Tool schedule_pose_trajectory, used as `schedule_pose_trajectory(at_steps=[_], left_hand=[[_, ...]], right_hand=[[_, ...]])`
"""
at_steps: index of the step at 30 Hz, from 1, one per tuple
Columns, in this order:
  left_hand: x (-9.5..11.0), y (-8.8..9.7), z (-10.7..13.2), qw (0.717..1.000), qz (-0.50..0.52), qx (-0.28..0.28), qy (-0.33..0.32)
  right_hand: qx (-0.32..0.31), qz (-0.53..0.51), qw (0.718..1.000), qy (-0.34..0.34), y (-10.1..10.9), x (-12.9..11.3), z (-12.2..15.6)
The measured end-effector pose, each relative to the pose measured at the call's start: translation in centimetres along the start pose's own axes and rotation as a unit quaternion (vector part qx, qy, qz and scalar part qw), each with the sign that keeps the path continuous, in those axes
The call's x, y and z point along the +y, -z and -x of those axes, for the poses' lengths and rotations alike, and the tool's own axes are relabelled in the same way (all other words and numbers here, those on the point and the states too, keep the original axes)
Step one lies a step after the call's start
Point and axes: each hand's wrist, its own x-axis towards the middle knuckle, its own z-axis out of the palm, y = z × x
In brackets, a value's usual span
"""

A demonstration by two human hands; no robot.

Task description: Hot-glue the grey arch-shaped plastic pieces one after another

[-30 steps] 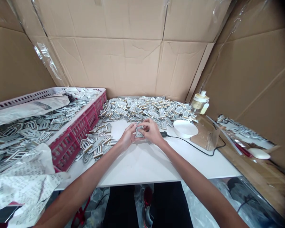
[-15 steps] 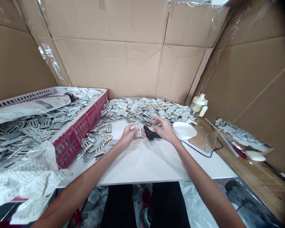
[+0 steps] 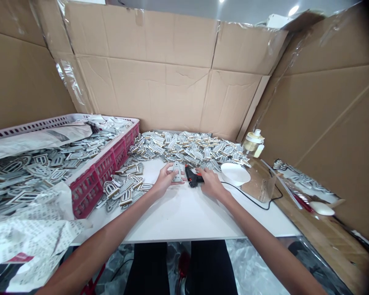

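Note:
My left hand (image 3: 165, 180) pinches a small grey arch-shaped piece (image 3: 177, 171) upright, its face turned towards me. My right hand (image 3: 212, 182) is closed around the handle of a black glue gun (image 3: 192, 177) with orange parts. The gun lies low over the white tabletop, just right of the arch-shaped piece and apart from it. Its black cable (image 3: 254, 199) runs off to the right behind my wrist. Behind both hands spreads a heap of similar grey and white pieces (image 3: 187, 145), and a smaller pile (image 3: 126, 188) lies left of my left hand.
At left stands a pink basket (image 3: 103, 174) full of such pieces, with newspaper (image 3: 33, 237) over its front. A white bowl (image 3: 235, 174), a bottle with a white cap (image 3: 253, 143) and a white spoon (image 3: 322, 208) are at right. Cardboard walls (image 3: 156, 90) enclose the table.
My right hand has come down and closed on the glue gun's handle; before, its fingers were raised and apart above it. My left hand still holds the arch-shaped piece. The view has tilted up slightly.

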Motion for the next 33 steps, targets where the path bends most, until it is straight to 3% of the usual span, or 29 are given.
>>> schedule_pose_trajectory(at_steps=[8, 12, 16, 20, 33], left_hand=[[-0.1, 0.0, -0.3, 0.999, -0.012, 0.031, 0.000], [-0.1, -0.1, -0.2, 0.999, -0.031, 0.035, -0.002], [-0.2, -0.2, -0.1, 0.998, -0.059, 0.024, -0.013], [-0.3, -0.2, 0.0, 0.998, -0.062, 0.019, -0.015], [-0.4, -0.1, -0.2, 0.998, -0.057, 0.008, -0.008]], right_hand=[[0.112, 0.050, 0.992, -0.029, -0.2, 0.1, 0.7], [0.205, -0.084, 0.974, -0.046, 0.2, 0.5, 1.0], [0.266, -0.204, 0.941, 0.039, 0.4, 0.4, 1.6], [0.264, -0.223, 0.935, 0.082, 0.5, 0.1, 2.1], [0.200, -0.186, 0.960, 0.054, 0.0, -0.3, 1.9]])
